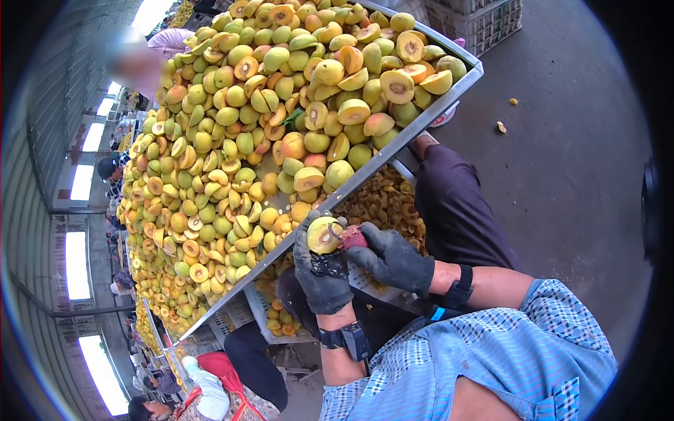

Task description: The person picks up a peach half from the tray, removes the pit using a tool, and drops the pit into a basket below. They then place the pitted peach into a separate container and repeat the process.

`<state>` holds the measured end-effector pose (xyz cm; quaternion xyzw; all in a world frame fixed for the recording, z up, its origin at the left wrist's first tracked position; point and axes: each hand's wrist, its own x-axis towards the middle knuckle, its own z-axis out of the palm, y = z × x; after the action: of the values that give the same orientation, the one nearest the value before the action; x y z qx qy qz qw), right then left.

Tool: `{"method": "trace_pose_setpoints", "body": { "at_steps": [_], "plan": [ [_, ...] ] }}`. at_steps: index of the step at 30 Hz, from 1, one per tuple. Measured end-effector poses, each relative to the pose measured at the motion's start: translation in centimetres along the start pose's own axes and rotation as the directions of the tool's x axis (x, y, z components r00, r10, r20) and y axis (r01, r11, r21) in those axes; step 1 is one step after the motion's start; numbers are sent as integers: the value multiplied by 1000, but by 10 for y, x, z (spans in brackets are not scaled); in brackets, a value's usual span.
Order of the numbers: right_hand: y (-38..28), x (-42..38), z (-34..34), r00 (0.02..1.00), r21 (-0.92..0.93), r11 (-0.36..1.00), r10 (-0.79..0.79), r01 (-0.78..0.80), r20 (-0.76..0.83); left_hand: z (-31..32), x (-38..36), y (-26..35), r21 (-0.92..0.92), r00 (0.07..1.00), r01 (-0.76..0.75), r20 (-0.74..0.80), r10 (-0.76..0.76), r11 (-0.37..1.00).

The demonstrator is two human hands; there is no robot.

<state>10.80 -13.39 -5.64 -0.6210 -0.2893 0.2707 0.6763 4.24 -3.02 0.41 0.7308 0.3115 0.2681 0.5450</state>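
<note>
In the head view my gloved left hand (320,270) is closed around a yellow peach half (323,236), its cut face turned up with the stone area showing. My gloved right hand (394,258) grips a pitting knife (353,237) by its red handle. The small, curved metal tip of the knife touches the right side of the cut face. Both hands are close together just off the near edge of the metal-rimmed table (379,156). Wet bits of fruit stick to the left glove.
Heaped peach halves (232,151) cover the table. Below its edge stand a container of brown peach stones (386,200) and a crate of peaches (281,323). Stacked crates (484,28) stand at the top right. Other people sit along the table, one in a red vest (221,372).
</note>
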Motion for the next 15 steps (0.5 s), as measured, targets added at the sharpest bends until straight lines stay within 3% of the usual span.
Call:
{"method": "trace_pose_setpoints", "body": {
  "at_steps": [4,6,10,12,13,14,15],
  "plan": [
    [-2,0,1,997,96,995,-2,9,-75,-8,9,-27,41,997,-75,0,75,996],
    [-1,-1,1,999,23,1000,-1,0,40,-3,8,-19,-44,997,-62,-37,61,997],
    [-4,-6,6,996,17,999,51,-52,70,6,4,-7,-167,994,-38,-104,20,985],
    [-3,-2,5,990,226,966,111,-129,89,11,4,-7,-211,995,-10,-96,-10,978],
    [2,-2,6,992,255,960,95,-113,82,2,6,-29,-361,998,-57,-6,59,931],
    [3,-1,4,992,256,960,100,-117,81,1,7,-30,-361,999,-52,-5,54,931],
    [4,1,3,992,214,971,87,-104,88,2,7,-30,-115,986,-160,25,164,980]
  ]
}}
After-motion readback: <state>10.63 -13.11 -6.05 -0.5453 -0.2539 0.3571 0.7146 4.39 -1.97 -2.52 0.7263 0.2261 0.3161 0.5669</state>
